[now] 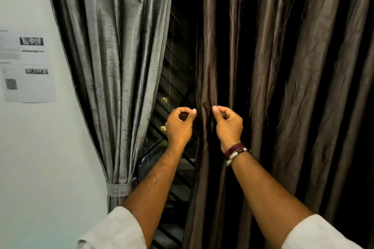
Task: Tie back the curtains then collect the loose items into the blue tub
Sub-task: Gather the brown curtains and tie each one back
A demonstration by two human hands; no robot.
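Both hands — left [179, 125], right [228, 125] — pinch the brown curtain's [283, 87] edge; left of it, grey curtain [121, 56] tied back.

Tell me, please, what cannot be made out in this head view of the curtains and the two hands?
- Blue tub and loose items: nowhere in the head view.
- Left hand and right hand: fingertips curl toward the brown curtain edge; the grip is unclear behind its folds.
- Paper sheet on the wall: text blurred, left part cut off by the frame edge.
- Window: dark; only grille bars and small lights show.
- Grey curtain tie-back: its fastening is hidden.
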